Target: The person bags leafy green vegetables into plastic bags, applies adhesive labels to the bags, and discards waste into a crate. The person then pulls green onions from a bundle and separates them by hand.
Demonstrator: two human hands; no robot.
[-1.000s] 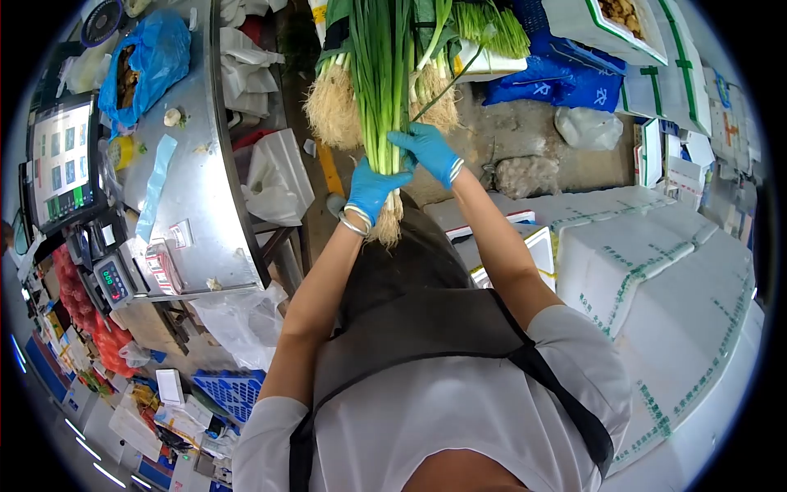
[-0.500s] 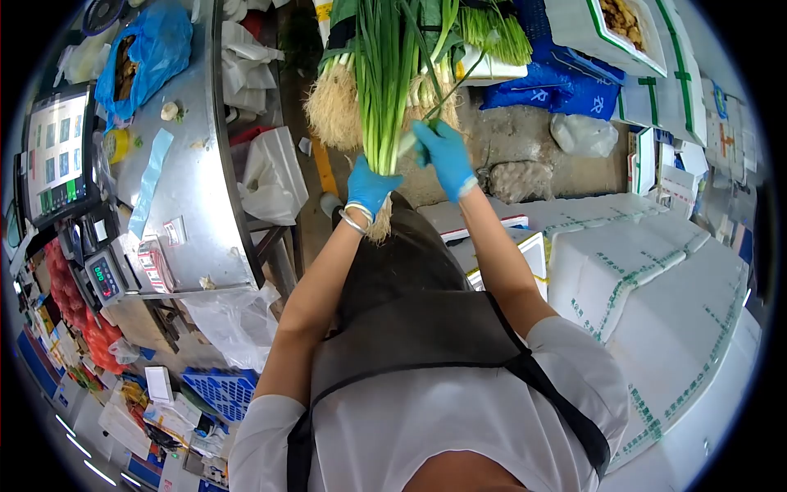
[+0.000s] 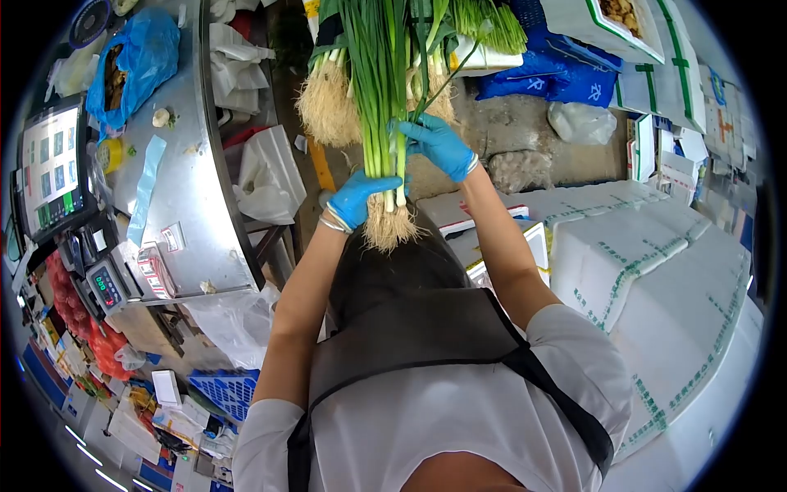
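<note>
A bunch of long scallions point(image 3: 379, 123) hangs in front of my body, green leaves pointing away from me and pale roots point(image 3: 390, 228) towards my apron. My left hand point(image 3: 359, 198), in a blue glove, is wrapped round the white lower stalks just above the roots. On the right side of the bunch, my blue-gloved right hand point(image 3: 438, 146) has its fingers curled against a stalk. Its fingertips are partly hidden among the stalks. A thin bent leaf point(image 3: 452, 75) sticks out to the upper right above that hand. More rooted scallion bunches point(image 3: 328, 102) lie behind.
On my left is a metal table point(image 3: 182, 197) with a blue plastic bag point(image 3: 141, 61), a screen point(image 3: 51, 168) and a scale point(image 3: 105, 283). White foam boxes point(image 3: 631, 271) stand along my right. Blue sacks point(image 3: 545, 78) and a clear bag point(image 3: 580, 123) lie ahead on the right.
The left hand has lowered slightly, and the roots now hang more fully in view below it. My right hand has moved left and down, closer against the bunch.
</note>
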